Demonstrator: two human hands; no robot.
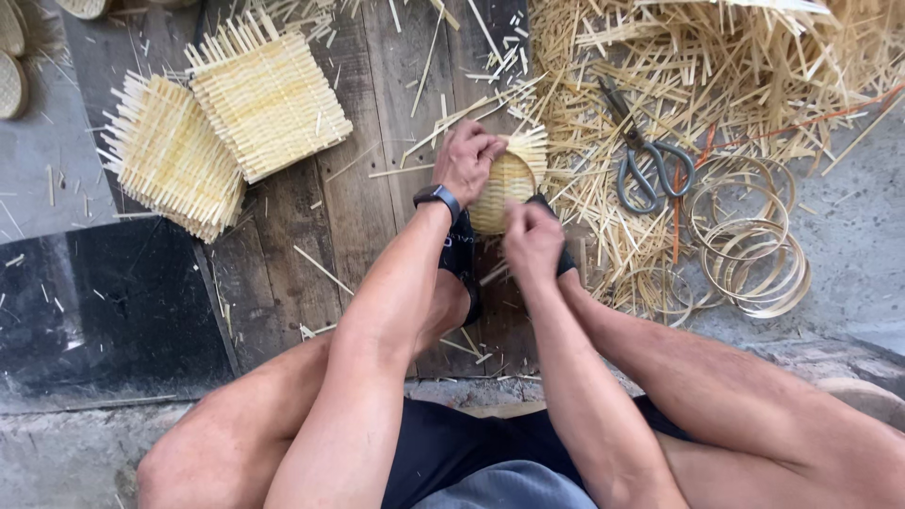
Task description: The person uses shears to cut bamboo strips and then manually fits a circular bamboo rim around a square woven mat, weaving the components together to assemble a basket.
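Head view: left hand [467, 158] and right hand [531, 241], both closed on small woven basket [504, 184] at frame centre. Risk: loose protruding strips [530, 143] may snap or unravel under grip.

One camera only, worn on the head, looking almost straight down over the knees onto the plank floor [358, 207] (close enough that forearms fill the lower half). The fingers [471, 151] sit near the middle; mats [269, 94] lie up-left of them, scissors [650, 165] to their right.
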